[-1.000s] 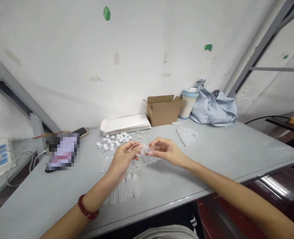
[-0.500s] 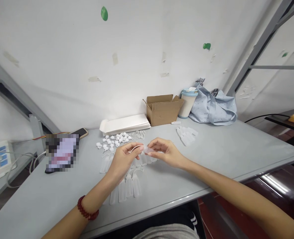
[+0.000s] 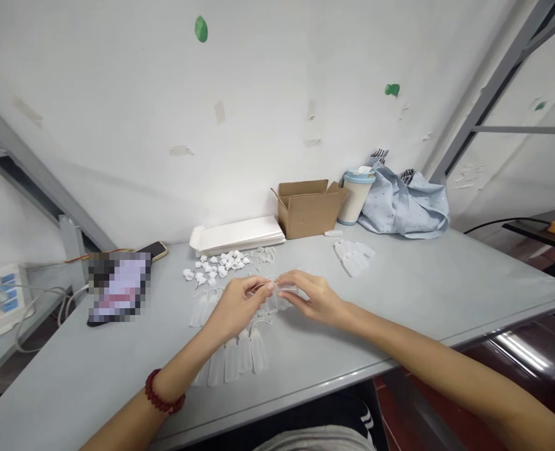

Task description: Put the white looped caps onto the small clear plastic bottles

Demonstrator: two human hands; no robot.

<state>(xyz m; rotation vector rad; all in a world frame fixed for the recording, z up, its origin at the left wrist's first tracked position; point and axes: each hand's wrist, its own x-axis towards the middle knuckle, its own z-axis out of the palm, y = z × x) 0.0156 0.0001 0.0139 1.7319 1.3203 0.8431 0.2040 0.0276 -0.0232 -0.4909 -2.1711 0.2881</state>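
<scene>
1. Pixelation masks any writing on the purple item (image 3: 120, 285).
2. Left hand (image 3: 240, 305) pinches a thin white cord (image 3: 260, 287); right hand (image 3: 322, 298) pinches a clear piece (image 3: 289, 290), above the surface (image 3: 409, 288).
3. Hands partly block clear sleeves (image 3: 257, 352).
4. Beyond: white caps (image 3: 223, 263), white stack (image 3: 240, 235), cardboard box (image 3: 312, 215), cup (image 3: 355, 199), blue bag (image 3: 406, 203).

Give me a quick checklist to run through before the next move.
1. Left hand pinching the thin cord: ok.
2. Right hand gripping the clear piece: ok.
3. Cord joined to that piece: cannot tell, fingers cover the spot.
4. Table just below the hands uncluttered: not ok, frosted pieces lie there.
5. Small white parts away from the fingers: ok, they lie farther back.
6. Cardboard box open at the top: ok.
</scene>
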